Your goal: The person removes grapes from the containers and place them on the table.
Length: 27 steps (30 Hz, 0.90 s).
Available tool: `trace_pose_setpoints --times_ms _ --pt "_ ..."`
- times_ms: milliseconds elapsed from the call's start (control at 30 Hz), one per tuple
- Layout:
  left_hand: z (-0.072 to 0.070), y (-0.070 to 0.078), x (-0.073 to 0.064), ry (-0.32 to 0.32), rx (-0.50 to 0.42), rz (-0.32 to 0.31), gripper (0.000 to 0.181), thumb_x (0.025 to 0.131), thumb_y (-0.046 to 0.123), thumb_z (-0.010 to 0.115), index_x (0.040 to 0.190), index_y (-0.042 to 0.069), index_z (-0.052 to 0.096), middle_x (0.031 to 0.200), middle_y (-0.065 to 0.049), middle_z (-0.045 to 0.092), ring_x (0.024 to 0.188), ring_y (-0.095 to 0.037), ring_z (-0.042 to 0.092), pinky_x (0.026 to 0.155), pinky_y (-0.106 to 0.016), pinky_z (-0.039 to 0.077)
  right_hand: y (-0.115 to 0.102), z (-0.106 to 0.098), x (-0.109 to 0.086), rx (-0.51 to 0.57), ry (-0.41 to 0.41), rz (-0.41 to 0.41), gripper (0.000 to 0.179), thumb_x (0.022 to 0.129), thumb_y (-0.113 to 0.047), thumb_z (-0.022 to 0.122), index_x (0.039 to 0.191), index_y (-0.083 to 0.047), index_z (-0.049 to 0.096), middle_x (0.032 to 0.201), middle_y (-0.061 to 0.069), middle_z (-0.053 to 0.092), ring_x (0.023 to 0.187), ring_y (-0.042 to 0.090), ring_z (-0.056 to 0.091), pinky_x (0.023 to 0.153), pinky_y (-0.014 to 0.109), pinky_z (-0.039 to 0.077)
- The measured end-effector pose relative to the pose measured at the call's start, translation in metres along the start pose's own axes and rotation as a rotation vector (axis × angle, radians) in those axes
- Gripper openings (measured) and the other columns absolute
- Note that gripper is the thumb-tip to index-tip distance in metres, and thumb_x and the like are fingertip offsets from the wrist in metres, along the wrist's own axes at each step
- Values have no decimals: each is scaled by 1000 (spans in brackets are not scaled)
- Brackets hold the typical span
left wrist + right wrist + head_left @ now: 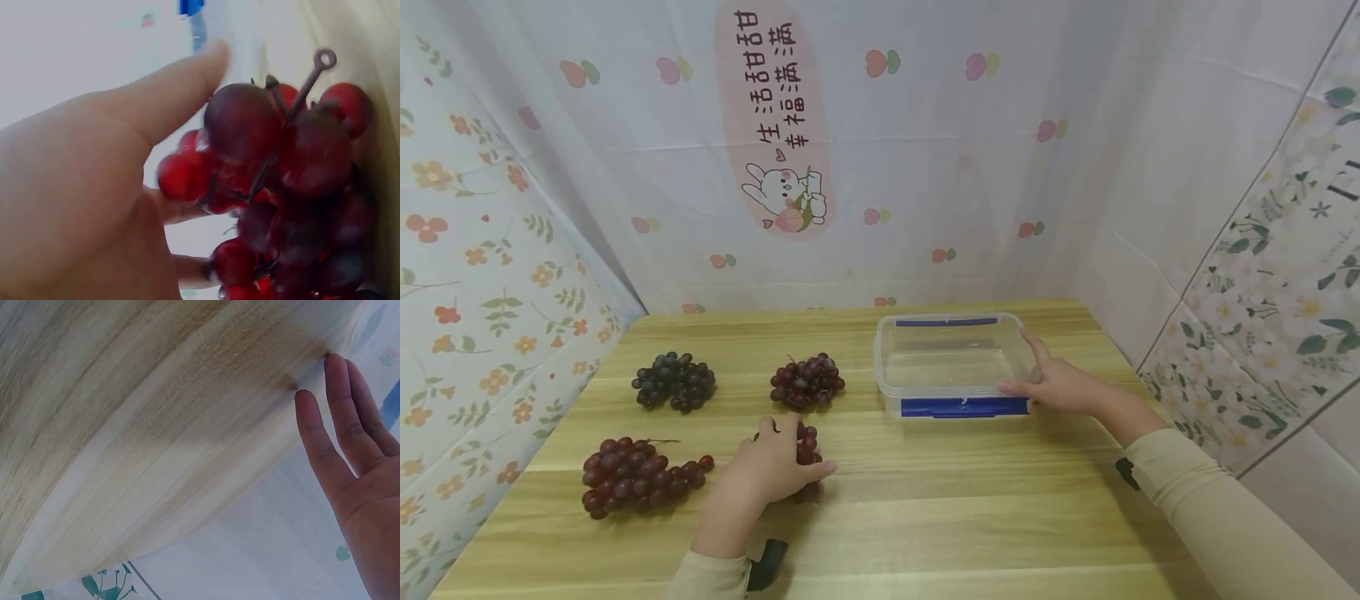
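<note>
My left hand (771,467) reaches over a bunch of dark red grapes (807,446), partly hiding it. In the left wrist view the thumb stretches along one side of the grapes (294,162), with fingers partly hidden behind them; the bunch still sits at the tabletop. At the right of the table, my right hand (1063,385) touches the front right corner of a clear plastic food container (891,392) with blue clips. Its thumb lies at the rim and a finger extends along the right side. The right wrist view shows straight, slightly spread fingers (325,434).
Three other bunches lie on the wood-grain table (925,517): blackish grapes (673,382) at the back left, dark red grapes (807,383) left of the container, and reddish grapes (636,477) at the front left. Patterned cloth (925,167) hangs behind and along both sides.
</note>
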<state>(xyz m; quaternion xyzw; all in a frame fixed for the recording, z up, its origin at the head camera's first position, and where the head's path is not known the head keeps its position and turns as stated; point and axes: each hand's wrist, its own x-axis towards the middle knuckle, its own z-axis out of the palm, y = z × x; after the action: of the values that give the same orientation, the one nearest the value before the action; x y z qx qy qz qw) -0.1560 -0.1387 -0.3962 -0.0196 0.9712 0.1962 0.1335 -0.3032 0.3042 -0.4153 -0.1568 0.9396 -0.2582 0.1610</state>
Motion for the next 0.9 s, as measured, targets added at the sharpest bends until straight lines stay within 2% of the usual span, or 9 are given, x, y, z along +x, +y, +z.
trace_pose_setpoints --times_ms 200,400,500,600,700,800,900 --pt "1 4 8 -6 38 6 87 82 30 86 156 7 47 156 -42 37 128 -68 48 98 -76 50 0 -2 -2 18 3 -14 126 98 -65 65 167 -8 -24 104 5 82 112 30 75 107 61 52" --pt "-3 -3 13 -37 26 41 85 74 14 90 151 15 54 157 -38 40 127 -66 50 84 -68 55 2 -1 -1 6 10 -15 124 99 -64 65 168 -9 -22 110 8 82 114 31 75 109 61 51" --pt "-5 -10 15 -48 16 89 86 73 10 89 152 16 55 158 -35 41 126 -61 54 80 -59 55 2 1 0 -7 13 -14 125 98 -65 65 168 -9 -22 111 8 81 115 31 74 109 62 50" --pt "-7 -14 16 -55 -9 160 84 72 5 88 150 17 57 157 -32 44 116 -47 60 75 -48 52 3 0 1 -7 14 -17 126 98 -66 65 168 -9 -22 109 7 82 112 28 75 108 61 51" --pt "-8 -16 17 -64 -44 216 80 72 1 88 144 17 60 154 -29 45 105 -36 58 73 -42 50 4 0 1 6 10 -23 126 98 -65 66 167 -9 -23 107 5 82 108 24 75 106 59 53" --pt "-8 -17 16 -81 -59 245 71 71 -2 87 134 21 63 148 -25 48 104 -36 55 71 -42 49 4 0 0 16 3 -22 126 98 -64 66 167 -9 -24 107 5 82 107 23 76 106 58 53" --pt "-9 -18 13 -113 -73 264 63 69 -5 86 120 26 64 143 -19 49 111 -39 52 72 -44 48 2 -1 0 15 8 -28 126 98 -64 66 167 -9 -23 110 9 82 109 27 76 108 60 52"
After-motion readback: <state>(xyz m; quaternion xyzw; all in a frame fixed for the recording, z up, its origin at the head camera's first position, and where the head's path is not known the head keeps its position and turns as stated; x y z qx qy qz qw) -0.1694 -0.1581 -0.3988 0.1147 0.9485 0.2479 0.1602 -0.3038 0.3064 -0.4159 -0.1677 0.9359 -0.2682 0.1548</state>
